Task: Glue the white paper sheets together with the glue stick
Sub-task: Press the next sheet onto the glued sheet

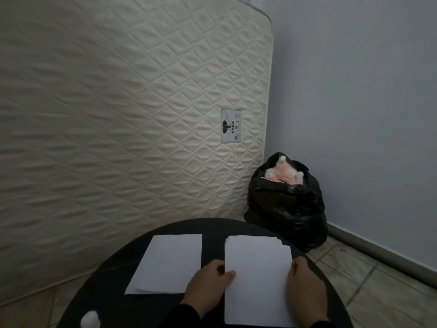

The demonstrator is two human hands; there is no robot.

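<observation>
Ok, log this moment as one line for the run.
left hand: holds right paper stack left edge | right hand: holds its right edge | second stack: lying left on table | glue: not applied

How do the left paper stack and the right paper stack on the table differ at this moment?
The left paper stack lies untouched; the right paper stack is held by the left hand and the right hand at its side edges. The left paper stack's edges fan at its near-left corner; the right paper stack shows offset sheets at its far-right corner. Both are white, on the dark round table.

Head-worn view, forward and down over near round table (111,280) toward mattress (118,114).
</observation>
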